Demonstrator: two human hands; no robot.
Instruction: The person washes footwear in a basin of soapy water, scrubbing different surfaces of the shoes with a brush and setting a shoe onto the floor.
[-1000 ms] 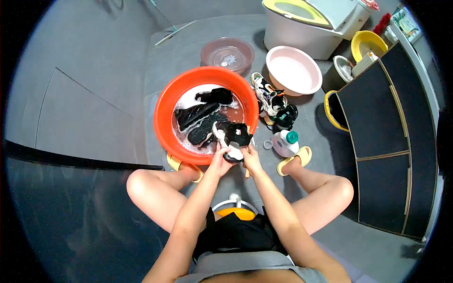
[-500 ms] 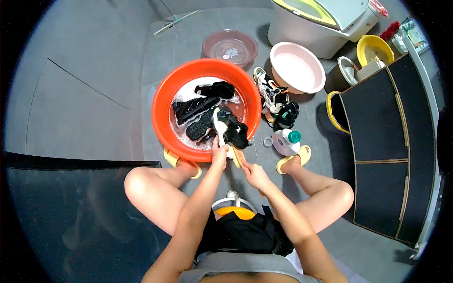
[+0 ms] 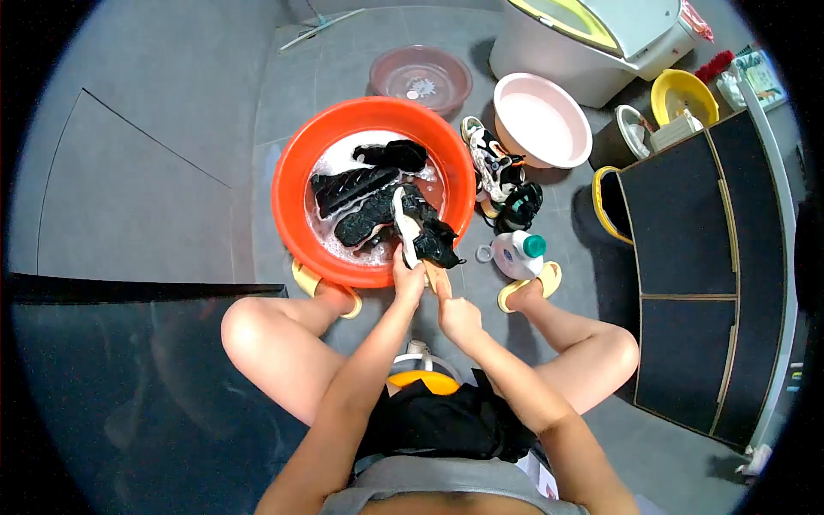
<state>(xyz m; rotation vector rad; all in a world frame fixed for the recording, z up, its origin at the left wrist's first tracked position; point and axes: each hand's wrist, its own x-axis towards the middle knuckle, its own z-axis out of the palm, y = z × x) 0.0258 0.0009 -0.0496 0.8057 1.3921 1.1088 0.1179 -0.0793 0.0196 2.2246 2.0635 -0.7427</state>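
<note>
My left hand (image 3: 408, 280) is closed on a black shoe (image 3: 436, 243) with a white sole edge, held over the near rim of an orange basin (image 3: 289, 219). In my right hand (image 3: 461, 321) is the handle of a light wooden brush (image 3: 438, 280). The brush head lies against the shoe's near end; its bristles are mostly hidden. Several other dark shoes (image 3: 354, 190) sit in the basin's sudsy water.
Right of the basin stand multicoloured sneakers (image 3: 493, 167) and a white bottle with a green cap (image 3: 522, 255). Behind are a pink basin (image 3: 562, 159) and a brownish translucent basin (image 3: 442, 58). Dark drawers (image 3: 687, 240) line the right side; a glossy black surface (image 3: 146, 369) is at left.
My right hand has shifted slightly left, and the brush has turned more upright and sits closer against the shoe. My left hand still grips the shoe. The whole view has shifted slightly.
</note>
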